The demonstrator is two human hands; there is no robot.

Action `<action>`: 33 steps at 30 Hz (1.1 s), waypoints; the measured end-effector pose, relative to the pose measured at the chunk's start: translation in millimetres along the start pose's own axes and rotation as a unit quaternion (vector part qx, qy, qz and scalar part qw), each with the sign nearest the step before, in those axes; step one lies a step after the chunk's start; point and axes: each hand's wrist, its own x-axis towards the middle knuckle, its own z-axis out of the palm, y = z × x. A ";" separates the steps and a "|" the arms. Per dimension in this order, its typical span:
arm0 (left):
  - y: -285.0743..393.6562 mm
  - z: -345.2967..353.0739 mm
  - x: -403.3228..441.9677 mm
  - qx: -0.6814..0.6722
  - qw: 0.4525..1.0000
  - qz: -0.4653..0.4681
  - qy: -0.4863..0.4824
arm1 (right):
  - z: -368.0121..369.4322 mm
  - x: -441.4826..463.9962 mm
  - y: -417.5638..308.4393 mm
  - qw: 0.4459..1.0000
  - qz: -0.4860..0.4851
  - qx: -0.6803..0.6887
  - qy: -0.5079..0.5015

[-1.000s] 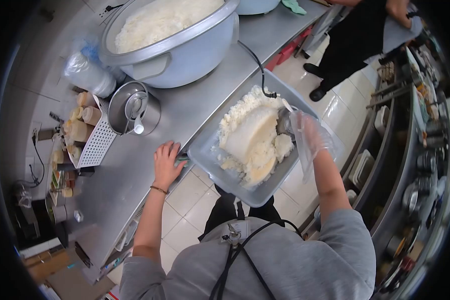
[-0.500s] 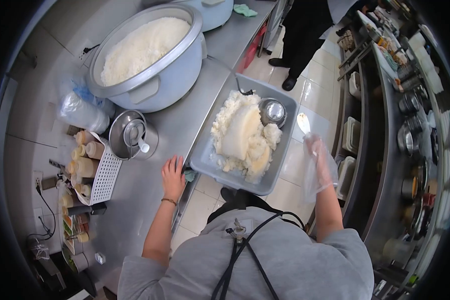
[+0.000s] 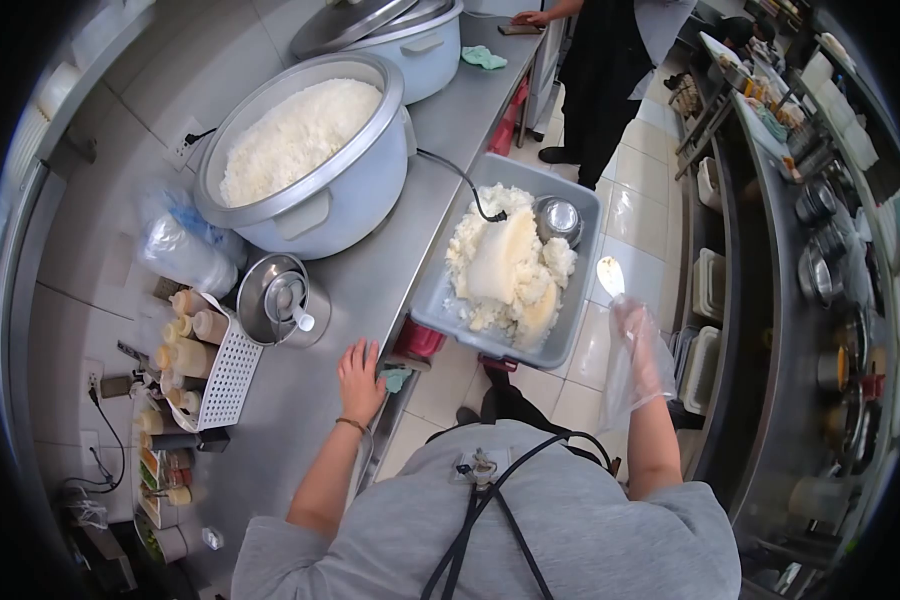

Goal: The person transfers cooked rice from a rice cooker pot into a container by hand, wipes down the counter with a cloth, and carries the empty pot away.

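The white spoon (image 3: 610, 275) is in the right hand (image 3: 636, 345), raised beyond the right side of the grey tub (image 3: 435, 300) and clear of its rim. The fingers close round the handle inside a loose clear bag-like glove; their exact grip is blurred by the plastic. The spoon should be light and stiff; the loose glove may let it slip or twist, so the handle is best held firmly near the head, leaving the stained head free.

In the tub lies a mound of rice (image 3: 493, 262), with a thick, smooth-faced slab among crumbly clumps. It looks soft and sticky, dense as a whole but easy to break; lifting from beneath would suit it better than pinching. A metal bowl (image 3: 560, 218) sits in the far right corner, smooth and probably light, best taken by its rim. The loaded tub is likely heavy, a load for both hands at opposite rims.

The tub stands beside the front edge of the bench (image 3: 370, 290); whether they touch is unclear. A black cord (image 3: 460, 172) reaches from the bench, its plug end over the rice. The left hand (image 3: 360, 382) rests open at that front edge, holding nothing, just beside a green cloth (image 3: 395, 379).
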 end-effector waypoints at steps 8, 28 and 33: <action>71.4 6.0 88.8 -0.113 0.991 0.029 0.069 | 34.5 31.8 7.0 0.956 -0.062 -0.282 -0.061; 138.5 55.8 511.0 0.118 0.953 0.267 -0.077 | 73.8 128.2 -13.6 0.988 0.099 -0.113 -0.031; 174.0 38.1 640.3 -0.175 0.972 0.154 0.032 | 78.9 158.7 -15.2 0.985 0.145 -0.090 -0.020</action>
